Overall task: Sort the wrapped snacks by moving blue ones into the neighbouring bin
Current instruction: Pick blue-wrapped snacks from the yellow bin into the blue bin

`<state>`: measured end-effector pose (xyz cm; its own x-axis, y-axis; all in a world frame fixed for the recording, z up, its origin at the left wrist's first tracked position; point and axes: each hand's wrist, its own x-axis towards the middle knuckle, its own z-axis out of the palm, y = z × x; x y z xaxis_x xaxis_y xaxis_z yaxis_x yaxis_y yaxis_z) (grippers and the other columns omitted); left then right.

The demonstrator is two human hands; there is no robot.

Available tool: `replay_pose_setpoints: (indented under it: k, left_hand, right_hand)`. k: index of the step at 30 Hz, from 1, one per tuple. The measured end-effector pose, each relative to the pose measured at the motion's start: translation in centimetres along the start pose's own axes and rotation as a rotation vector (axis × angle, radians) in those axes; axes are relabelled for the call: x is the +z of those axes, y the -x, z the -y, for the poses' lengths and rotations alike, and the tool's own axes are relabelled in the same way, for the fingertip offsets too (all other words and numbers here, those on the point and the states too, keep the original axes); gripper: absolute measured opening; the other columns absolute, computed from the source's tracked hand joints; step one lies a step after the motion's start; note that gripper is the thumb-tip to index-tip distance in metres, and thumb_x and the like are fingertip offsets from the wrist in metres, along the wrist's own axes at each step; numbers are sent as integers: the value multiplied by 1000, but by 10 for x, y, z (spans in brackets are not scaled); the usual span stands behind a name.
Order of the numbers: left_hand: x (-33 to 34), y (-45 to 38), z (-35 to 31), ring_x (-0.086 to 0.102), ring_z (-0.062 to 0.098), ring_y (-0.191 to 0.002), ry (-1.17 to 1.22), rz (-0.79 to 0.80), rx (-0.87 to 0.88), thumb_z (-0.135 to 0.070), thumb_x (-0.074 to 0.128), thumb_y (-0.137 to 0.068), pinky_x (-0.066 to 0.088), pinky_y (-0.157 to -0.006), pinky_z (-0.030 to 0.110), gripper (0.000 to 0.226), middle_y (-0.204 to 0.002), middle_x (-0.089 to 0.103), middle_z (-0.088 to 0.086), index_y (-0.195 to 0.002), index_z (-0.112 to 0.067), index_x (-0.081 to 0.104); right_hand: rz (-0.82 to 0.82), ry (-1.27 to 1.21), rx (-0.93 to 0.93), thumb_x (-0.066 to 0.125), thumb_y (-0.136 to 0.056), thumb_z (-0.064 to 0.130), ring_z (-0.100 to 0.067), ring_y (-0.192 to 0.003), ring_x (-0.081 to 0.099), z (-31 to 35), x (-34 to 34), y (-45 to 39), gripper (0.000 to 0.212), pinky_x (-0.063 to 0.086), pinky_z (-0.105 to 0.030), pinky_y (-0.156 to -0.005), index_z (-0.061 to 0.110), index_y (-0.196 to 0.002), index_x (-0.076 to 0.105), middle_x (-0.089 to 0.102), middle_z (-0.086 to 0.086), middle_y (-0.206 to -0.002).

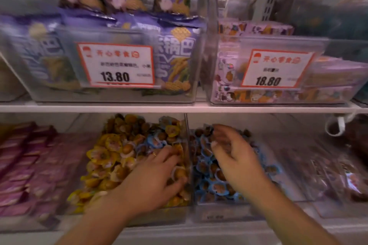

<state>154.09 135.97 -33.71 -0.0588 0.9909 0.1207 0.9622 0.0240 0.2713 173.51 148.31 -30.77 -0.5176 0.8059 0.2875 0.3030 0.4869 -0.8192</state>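
Head view, taking the divider (186,135) as landmark: left of it, the left hand (153,177) digs into the yellow bin (127,165), fingers curled among snacks, apparently picking out stray blue ones (154,141). Right of it, the right hand (233,155) hovers over the blue bin (239,181), fingers loosely curled; whether it holds a snack is unclear. Both bins sit on a shop shelf, price tags (115,64) above.

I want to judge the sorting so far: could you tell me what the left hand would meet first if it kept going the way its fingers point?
Probably the blue-wrapped snacks lying among the yellow ones, just beyond the left hand; depth is unclear.
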Motion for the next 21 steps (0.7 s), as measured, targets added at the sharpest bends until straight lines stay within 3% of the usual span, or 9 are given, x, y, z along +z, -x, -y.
replay_pose_setpoints:
  k: [2,5,8,10,13,16,18,20,21]
  left_hand:
    - [-4,1,1,50,10,-118,-39,5,-14,-69,36,-86,45,-97,32,51,-133,43,-16,-124,-37,50]
    - [-15,6,14,53,11,-112,-49,-4,-63,-65,41,-77,46,-94,32,53,-121,49,-15,-121,-37,51]
    - [-30,16,35,59,11,-98,9,-34,-111,-63,46,-71,46,-82,28,38,-98,52,-17,-94,-35,55]
    - [-42,22,53,61,9,-92,-21,-24,-191,-63,46,-70,48,-75,29,33,-93,57,-16,-83,-33,52]
    - [-56,32,78,65,14,-85,-111,-51,-376,-53,55,-82,51,-70,32,26,-90,65,-7,-88,-28,60]
    - [-54,28,75,64,30,-93,-332,-172,-457,-42,55,-89,51,-78,39,22,-94,65,6,-95,-23,62]
    - [-48,17,57,64,35,-93,-391,-289,-415,-40,55,-86,48,-79,42,29,-98,66,9,-102,-19,65]
    - [-43,4,39,65,35,-91,-259,-415,-264,-41,47,-83,51,-78,42,43,-102,67,10,-113,-17,66]
    - [-41,-2,32,64,31,-95,-152,-386,-172,-43,45,-83,53,-82,41,47,-108,66,8,-120,-19,64]
  right_hand:
    - [64,93,-105,55,-96,39,7,-120,46,10,29,5,40,38,-13,-101,42,-135,47,46,20,-135]
    - [134,112,-134,57,-95,35,12,-124,32,15,57,6,49,22,1,-102,38,-142,44,32,17,-145]
    - [188,73,-78,57,-96,28,4,-129,33,11,65,3,50,23,-8,-105,45,-141,41,26,19,-145]
    - [188,54,-81,56,-97,28,1,-132,34,9,64,1,48,25,-13,-107,47,-139,42,26,20,-144]
    - [184,65,-91,54,-97,29,7,-128,31,6,65,1,48,24,-8,-105,48,-139,42,25,23,-143]
    - [177,72,-102,53,-97,27,14,-120,29,4,66,1,48,19,6,-95,47,-139,41,25,25,-140]
    - [178,74,-98,53,-97,26,14,-119,29,4,66,1,49,20,6,-93,45,-140,41,25,24,-140]
    - [177,79,-100,53,-96,25,14,-118,30,6,65,1,50,20,7,-92,44,-141,42,26,22,-141]
    - [176,79,-104,54,-96,23,14,-117,31,6,65,1,50,19,8,-92,43,-141,42,27,20,-141]
